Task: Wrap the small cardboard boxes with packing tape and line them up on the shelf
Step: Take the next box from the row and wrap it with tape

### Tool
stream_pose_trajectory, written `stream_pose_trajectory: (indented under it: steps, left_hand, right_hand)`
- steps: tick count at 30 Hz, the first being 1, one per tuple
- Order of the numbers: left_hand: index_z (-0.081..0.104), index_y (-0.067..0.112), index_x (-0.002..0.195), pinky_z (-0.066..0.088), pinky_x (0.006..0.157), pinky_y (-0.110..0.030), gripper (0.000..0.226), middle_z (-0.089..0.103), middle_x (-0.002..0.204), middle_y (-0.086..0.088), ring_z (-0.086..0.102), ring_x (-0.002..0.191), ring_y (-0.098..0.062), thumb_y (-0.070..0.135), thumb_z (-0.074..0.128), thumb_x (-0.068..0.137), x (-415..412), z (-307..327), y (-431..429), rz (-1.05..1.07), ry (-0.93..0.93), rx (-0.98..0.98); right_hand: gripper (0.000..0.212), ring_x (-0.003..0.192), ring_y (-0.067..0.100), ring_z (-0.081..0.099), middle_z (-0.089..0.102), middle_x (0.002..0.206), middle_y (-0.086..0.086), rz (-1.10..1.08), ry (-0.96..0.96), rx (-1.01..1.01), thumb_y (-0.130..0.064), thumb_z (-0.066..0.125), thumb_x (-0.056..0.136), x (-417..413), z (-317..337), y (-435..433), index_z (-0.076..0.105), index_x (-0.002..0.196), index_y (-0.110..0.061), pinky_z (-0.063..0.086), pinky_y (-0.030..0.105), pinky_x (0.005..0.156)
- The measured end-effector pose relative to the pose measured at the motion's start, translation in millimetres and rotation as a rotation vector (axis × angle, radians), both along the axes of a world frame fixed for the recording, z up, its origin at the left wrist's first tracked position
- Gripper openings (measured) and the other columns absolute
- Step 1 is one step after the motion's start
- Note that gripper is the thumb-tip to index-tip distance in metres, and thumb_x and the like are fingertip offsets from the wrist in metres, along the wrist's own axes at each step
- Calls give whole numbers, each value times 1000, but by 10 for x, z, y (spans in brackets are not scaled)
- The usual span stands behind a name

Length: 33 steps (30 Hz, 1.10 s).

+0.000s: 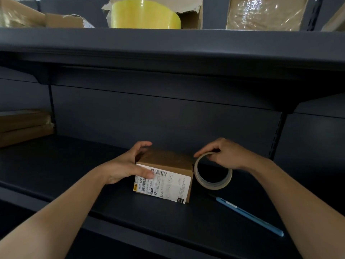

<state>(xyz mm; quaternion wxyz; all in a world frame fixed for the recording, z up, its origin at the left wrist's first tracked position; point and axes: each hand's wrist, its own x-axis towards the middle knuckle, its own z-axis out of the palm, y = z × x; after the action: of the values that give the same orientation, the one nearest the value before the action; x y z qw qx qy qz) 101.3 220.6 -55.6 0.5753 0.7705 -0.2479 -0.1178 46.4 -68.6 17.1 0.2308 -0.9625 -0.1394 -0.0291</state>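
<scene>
Left hand [128,165] is gripping the left end of the small cardboard box [168,161]; its thumb is lying flat across the white shipping label [168,184] on the near face, while its fingers are curling over the far top edge. The box is sitting on the dark shelf [74,174], near the middle and close to the front edge, with its label facing the camera; its brown top is catching little light. Right hand [227,156] is holding the packing tape roll [213,172] from above, fingers curling over the upper rim; the roll is standing on its edge just beside the right end of the box, its open core turned towards the camera; whether roll and box are touching I cannot tell. A slim blue cutter [250,215] is lying on the shelf to the front right of the roll, pointing diagonally towards the right edge. Flat cardboard boxes [24,126] are lying stacked at the far left of the same shelf, well apart from the hands. On the upper shelf [168,40] a large yellow tape roll [145,15] is sitting in a torn open carton [192,14]; a plastic-wrapped brown package [265,14] is standing to its right.
</scene>
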Motion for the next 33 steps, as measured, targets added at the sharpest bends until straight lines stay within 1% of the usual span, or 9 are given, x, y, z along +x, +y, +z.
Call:
stream_pose_trajectory:
  steps: [7, 10, 12, 14, 17, 19, 25, 30, 33]
  left_hand:
    - [39, 46, 129, 48, 98, -33, 103, 48, 133, 6, 55, 118, -16, 29, 92, 43, 16, 6, 17, -15, -2, 52]
    - [41, 46, 133, 45, 103, -37, 106, 55, 132, 3, 58, 116, -15, 45, 93, 40, 4, 72, 48, -39, 3, 166]
    - [26, 46, 144, 34, 112, -36, 119, 40, 147, 11, 45, 129, -10, 68, 82, 42, -28, 168, 42, -23, -82, 398]
    - [6, 36, 151, 14, 120, -36, 115, 2, 157, 17, 11, 145, -8, 77, 64, 60, -71, 272, -33, 16, -285, 764]
    - [-2, 26, 152, -3, 120, -35, 77, -14, 158, 9, -11, 144, -6, 39, 49, 96, -205, 354, -241, -1, -549, 1014]
    - [-2, 25, 152, -4, 119, -33, 69, -10, 159, 8, -9, 145, -6, 26, 44, 100, -311, 364, -405, -31, -597, 1038]
    - [14, 27, 152, 2, 120, -30, 59, 10, 160, 9, 7, 146, -6, 30, 42, 100, -464, 352, -769, -139, -742, 861]
    - [15, 38, 149, 7, 120, -32, 62, 10, 157, 18, 8, 145, -2, 52, 43, 95, -437, 307, -546, -58, -749, 873]
    - [12, 32, 151, 8, 116, -25, 75, 9, 158, 15, 9, 145, -3, 65, 40, 89, -418, 284, -397, 116, -693, 942]
  right_hand:
    - [47, 113, 3, 55, 62, 124, -17, 20, 2, 11, -7, 52, 93, -8, -119, -6, 67, 94, -52, 43, 22, 98]
    - [45, 113, 3, 55, 60, 126, -16, 20, -2, 7, -6, 52, 93, -15, -127, 11, 68, 100, -47, 41, 18, 95]
    - [45, 113, 3, 54, 60, 128, -14, 12, -19, -11, -5, 52, 92, -7, -123, 33, 69, 102, -45, 41, 18, 97]
    - [46, 114, 5, 54, 60, 129, -13, -10, -32, -27, -4, 50, 91, 1, -118, 66, 69, 102, -45, 40, 19, 98]
    - [47, 114, 6, 53, 59, 128, -13, -31, -35, -28, -3, 49, 91, -1, -127, 131, 70, 104, -43, 38, 16, 91]
    - [47, 113, 6, 53, 59, 128, -14, -46, -42, -26, -3, 49, 90, -4, -137, 159, 70, 103, -43, 38, 16, 90]
    - [42, 112, 8, 55, 60, 128, -10, -85, -60, -42, -5, 51, 89, 19, -142, 170, 70, 108, -38, 41, 16, 93]
    - [46, 111, 7, 55, 61, 127, -10, -68, -43, -13, -3, 49, 89, 13, -160, 145, 71, 104, -41, 40, 15, 90]
    - [49, 110, 7, 55, 61, 127, -11, -59, -49, -24, -3, 48, 88, 16, -150, 155, 71, 101, -43, 42, 16, 91]
